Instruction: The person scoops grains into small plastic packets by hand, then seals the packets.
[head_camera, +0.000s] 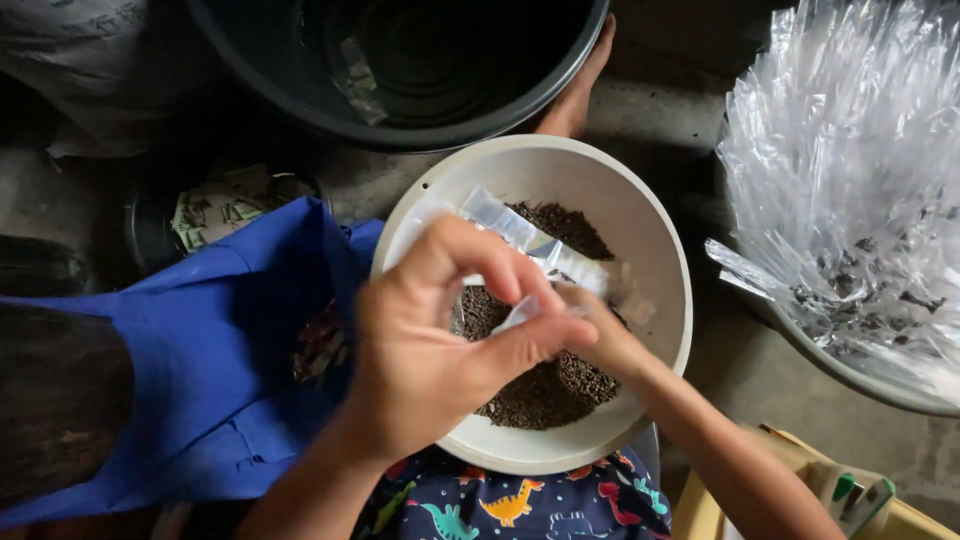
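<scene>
We see small clear plastic sachet (525, 243), narrow, crinkled, glossy, held over white bowl (655, 250) of dark brown granules (545, 390). Left hand (430, 350) pinches its lower end, thumb against fingers; right hand (605, 335) clamped on it alongside. Blue cloth (220, 340) left of bowl; heap of clear bags (850, 170) at right, in 1 basin
</scene>
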